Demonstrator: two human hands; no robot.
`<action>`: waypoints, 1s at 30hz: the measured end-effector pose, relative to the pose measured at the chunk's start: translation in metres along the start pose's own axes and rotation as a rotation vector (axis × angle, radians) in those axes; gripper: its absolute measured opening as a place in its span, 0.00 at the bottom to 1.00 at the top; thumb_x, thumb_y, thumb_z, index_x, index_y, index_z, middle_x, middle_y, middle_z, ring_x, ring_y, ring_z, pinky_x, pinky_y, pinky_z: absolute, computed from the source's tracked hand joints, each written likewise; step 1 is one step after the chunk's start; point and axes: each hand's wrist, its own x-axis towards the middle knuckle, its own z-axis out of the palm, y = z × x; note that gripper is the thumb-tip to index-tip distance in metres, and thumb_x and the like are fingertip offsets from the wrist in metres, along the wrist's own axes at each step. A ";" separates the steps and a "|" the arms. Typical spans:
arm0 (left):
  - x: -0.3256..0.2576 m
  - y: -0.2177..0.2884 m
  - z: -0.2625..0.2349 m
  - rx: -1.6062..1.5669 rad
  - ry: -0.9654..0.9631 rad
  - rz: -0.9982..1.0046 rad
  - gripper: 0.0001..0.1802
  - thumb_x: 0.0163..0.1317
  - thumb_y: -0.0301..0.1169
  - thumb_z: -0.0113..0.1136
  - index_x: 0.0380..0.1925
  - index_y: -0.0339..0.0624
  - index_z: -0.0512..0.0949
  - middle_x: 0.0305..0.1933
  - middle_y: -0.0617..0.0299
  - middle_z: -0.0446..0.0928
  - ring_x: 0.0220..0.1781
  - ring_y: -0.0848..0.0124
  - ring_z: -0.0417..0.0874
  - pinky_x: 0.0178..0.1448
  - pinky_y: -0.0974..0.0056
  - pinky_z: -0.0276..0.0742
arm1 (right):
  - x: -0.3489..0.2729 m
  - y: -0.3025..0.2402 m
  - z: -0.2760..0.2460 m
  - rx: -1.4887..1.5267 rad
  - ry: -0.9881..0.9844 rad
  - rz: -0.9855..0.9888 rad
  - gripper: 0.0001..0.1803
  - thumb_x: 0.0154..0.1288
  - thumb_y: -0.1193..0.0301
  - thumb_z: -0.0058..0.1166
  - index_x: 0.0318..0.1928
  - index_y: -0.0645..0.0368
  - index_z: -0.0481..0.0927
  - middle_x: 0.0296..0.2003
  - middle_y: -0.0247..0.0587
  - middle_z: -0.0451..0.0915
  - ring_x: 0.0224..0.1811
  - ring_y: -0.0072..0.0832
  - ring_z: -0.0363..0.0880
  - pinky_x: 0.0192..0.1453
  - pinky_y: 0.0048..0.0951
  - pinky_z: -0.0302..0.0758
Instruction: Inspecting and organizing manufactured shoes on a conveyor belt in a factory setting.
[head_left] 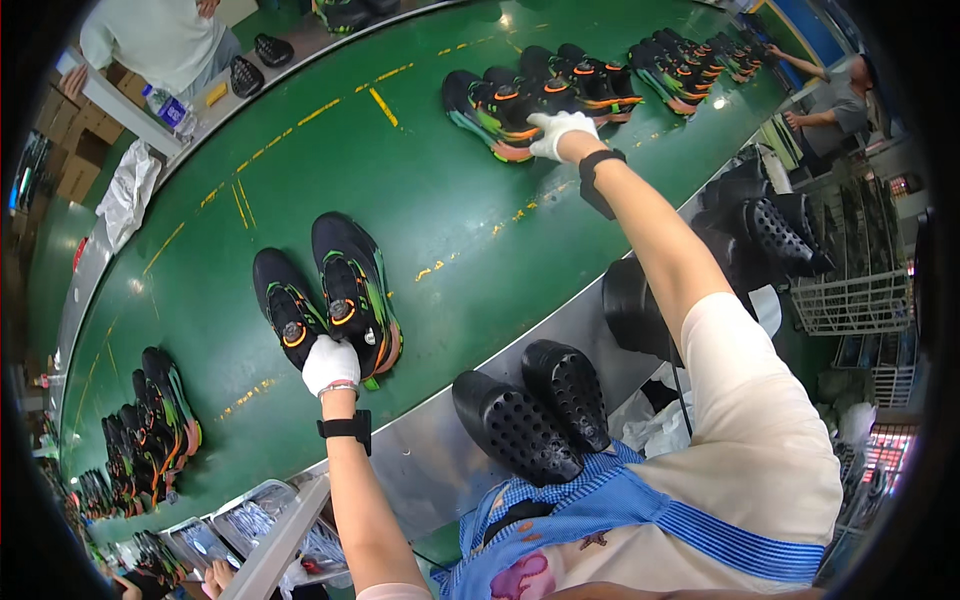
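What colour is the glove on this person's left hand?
White. The left glove shows best in the head view, the only one here.

A bottle (168,107) well beyond the left hand (331,366), leftward, bore pale print on its purple label (174,111).

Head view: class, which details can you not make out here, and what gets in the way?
Left hand, head view: fingertips hidden by its own back and the near shoes.
Near shoes' undersides, head view: turned away, toward the green surface.
Farthest shoes, head view: too small and crowded to count.
Person opposite, head view: head cut off by the upper edge.
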 end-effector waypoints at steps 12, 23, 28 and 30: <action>0.003 -0.005 0.000 -0.031 0.009 -0.061 0.18 0.61 0.45 0.54 0.36 0.42 0.82 0.39 0.45 0.83 0.43 0.46 0.84 0.49 0.49 0.79 | -0.055 -0.074 -0.006 0.235 -0.276 -0.178 0.34 0.51 0.39 0.54 0.54 0.43 0.81 0.46 0.43 0.84 0.48 0.41 0.83 0.53 0.35 0.79; -0.001 -0.018 -0.014 -0.049 -0.055 -0.031 0.26 0.61 0.51 0.53 0.36 0.37 0.82 0.40 0.41 0.82 0.45 0.46 0.84 0.50 0.49 0.79 | -0.193 -0.098 0.007 0.168 -0.367 -0.543 0.24 0.55 0.54 0.56 0.50 0.52 0.82 0.39 0.55 0.83 0.44 0.49 0.81 0.51 0.42 0.77; -0.035 -0.005 -0.046 0.055 0.262 0.114 0.21 0.62 0.48 0.58 0.34 0.38 0.82 0.35 0.49 0.80 0.41 0.52 0.82 0.44 0.52 0.79 | -0.195 -0.057 0.006 0.461 -0.218 -0.573 0.18 0.61 0.58 0.50 0.44 0.55 0.83 0.38 0.50 0.83 0.42 0.47 0.82 0.49 0.42 0.77; -0.046 0.016 -0.054 -0.096 0.435 0.345 0.17 0.62 0.43 0.60 0.37 0.40 0.82 0.40 0.53 0.80 0.46 0.55 0.81 0.50 0.56 0.77 | -0.192 -0.043 0.012 0.571 0.104 -0.537 0.16 0.64 0.60 0.49 0.44 0.56 0.83 0.37 0.50 0.82 0.42 0.46 0.81 0.50 0.41 0.76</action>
